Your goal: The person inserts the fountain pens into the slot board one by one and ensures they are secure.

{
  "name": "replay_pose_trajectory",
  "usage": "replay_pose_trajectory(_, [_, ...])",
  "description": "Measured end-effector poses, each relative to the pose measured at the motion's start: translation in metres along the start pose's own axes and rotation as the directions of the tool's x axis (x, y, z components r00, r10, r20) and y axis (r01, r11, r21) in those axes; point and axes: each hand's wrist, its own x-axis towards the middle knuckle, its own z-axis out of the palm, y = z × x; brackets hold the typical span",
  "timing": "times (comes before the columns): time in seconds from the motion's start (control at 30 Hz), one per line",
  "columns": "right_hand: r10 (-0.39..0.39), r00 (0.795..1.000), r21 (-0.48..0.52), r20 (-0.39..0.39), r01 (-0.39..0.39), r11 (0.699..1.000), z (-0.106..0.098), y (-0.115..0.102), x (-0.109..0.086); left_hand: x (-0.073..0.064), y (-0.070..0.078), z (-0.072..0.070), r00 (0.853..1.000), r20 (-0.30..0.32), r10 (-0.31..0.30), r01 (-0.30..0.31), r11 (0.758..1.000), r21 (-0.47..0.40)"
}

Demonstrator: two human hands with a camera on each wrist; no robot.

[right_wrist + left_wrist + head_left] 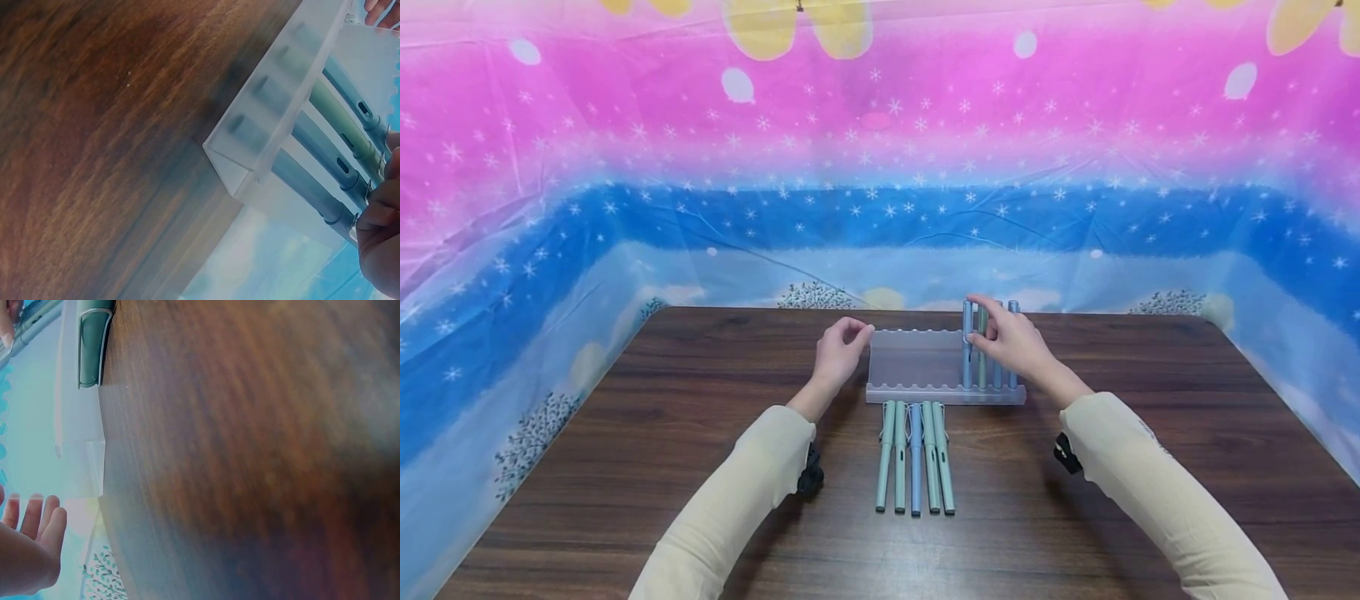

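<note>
A frosted clear pen rack (917,358) with notched edges stands toward the back of the table. My left hand (838,354) pinches its upper left corner between thumb and forefinger. At the rack's right end, several capped pens stand upright in the slots, three blue and one green (342,119). My right hand (1018,346) holds the leftmost one, a blue pen (967,358), forefinger at its top and thumb against its side. The right hand partly covers the other standing pens. In front of the rack lies a row of green pens (887,458) with one blue pen (915,462) in the middle.
The dark wooden table (700,500) reaches out on both sides of the rack. A printed pink and blue cloth (880,167) hangs around its back and sides. Black wrist devices (810,471) sit under both sleeves.
</note>
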Motion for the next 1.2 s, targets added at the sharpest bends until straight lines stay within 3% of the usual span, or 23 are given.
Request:
replay_pose_trajectory(0.77, [-0.022, 1.000, -0.003, -0.012, 0.022, 1.000, 0.001, 0.001, -0.003, -0.001, 0.000, 0.000, 1.000, -0.003, 0.005, -0.005, 1.000, -0.016])
replay_pose_trajectory(1.03, [-0.111, 0.990, -0.020, -0.084, 0.109, 0.994, 0.005, -0.002, -0.010, 0.000, -0.001, 0.001, 1.000, -0.009, 0.007, -0.007, 1.000, 0.000])
replay_pose_trajectory(1.2, [-0.137, 0.988, 0.003, -0.074, 0.137, 0.991, 0.010, -0.004, -0.017, -0.001, 0.000, 0.000, 1.000, -0.007, 0.008, -0.008, 1.000, 0.000])
